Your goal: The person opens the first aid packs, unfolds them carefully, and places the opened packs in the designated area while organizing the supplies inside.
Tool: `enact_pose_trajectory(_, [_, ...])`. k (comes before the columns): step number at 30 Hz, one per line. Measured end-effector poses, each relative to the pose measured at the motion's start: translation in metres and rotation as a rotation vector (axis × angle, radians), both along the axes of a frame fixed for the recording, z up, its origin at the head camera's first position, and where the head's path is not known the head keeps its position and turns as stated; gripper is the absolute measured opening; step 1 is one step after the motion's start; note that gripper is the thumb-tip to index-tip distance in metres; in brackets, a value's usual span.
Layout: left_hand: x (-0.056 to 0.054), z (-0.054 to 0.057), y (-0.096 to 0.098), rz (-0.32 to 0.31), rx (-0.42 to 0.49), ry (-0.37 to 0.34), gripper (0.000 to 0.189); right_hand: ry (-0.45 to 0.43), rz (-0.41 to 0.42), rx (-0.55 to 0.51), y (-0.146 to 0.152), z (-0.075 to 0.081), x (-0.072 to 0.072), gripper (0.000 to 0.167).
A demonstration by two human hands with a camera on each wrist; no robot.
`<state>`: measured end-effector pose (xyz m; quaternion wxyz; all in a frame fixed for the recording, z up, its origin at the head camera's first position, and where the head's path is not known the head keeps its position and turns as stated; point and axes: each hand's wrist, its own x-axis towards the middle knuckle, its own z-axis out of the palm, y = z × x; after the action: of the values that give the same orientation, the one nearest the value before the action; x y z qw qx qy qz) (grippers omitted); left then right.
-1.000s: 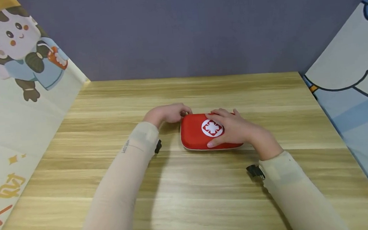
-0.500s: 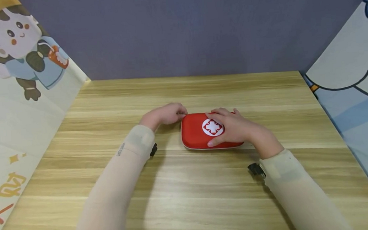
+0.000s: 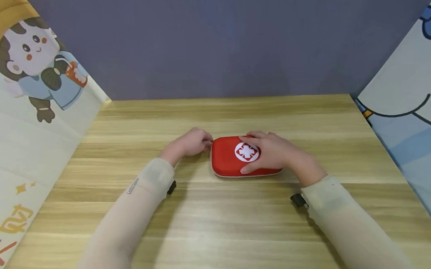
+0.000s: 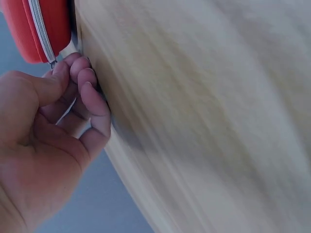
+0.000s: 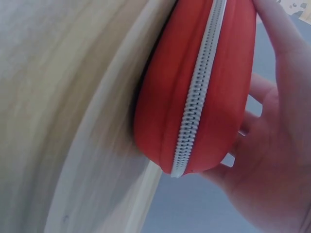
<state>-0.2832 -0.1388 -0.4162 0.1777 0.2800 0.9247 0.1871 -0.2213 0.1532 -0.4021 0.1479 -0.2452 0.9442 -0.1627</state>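
A red zippered first-aid case point(image 3: 225, 161) with a white cross emblem lies flat on the wooden table. At its far left corner, my left hand point(image 3: 190, 143) pinches the zipper pull point(image 4: 53, 63) between thumb and curled fingers; the hand covers most of the pull. My right hand point(image 3: 274, 151) grips the right part of the case from above, thumb on the top near the front edge and fingers spread toward the back. In the right wrist view the silver zipper teeth point(image 5: 193, 107) are meshed along the visible side.
The wooden table point(image 3: 221, 221) meets a dark grey-blue panel point(image 3: 209, 39) at the back. Printed cartoon walls stand on the left point(image 3: 13, 136) and right point(image 3: 408, 96). A small black wrist device point(image 3: 299, 200) sits under the right sleeve.
My left hand has moved slightly left and toward me around the case's left corner. The right hand keeps its place on the case. The head view has tilted a little.
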Motion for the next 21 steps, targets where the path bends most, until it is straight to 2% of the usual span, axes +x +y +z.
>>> enact_pose_trajectory(4, [0.005,0.0,-0.003,0.037,-0.013,-0.007,0.02,0.009,-0.019,0.017,-0.002,-0.001,-0.001,0.108])
enact_pose_trajectory(8, [0.014,0.0,-0.006,0.034,-0.025,0.016,0.02,0.01,-0.027,0.042,-0.004,-0.001,-0.005,0.108])
enact_pose_trajectory(15, [0.038,-0.002,-0.012,0.034,0.004,-0.033,0.019,0.031,-0.018,0.056,-0.003,-0.001,-0.013,0.107])
enact_pose_trajectory(21, [0.058,0.002,-0.011,-0.001,-0.006,0.008,0.019,0.022,-0.024,0.045,-0.002,0.0,-0.019,0.108])
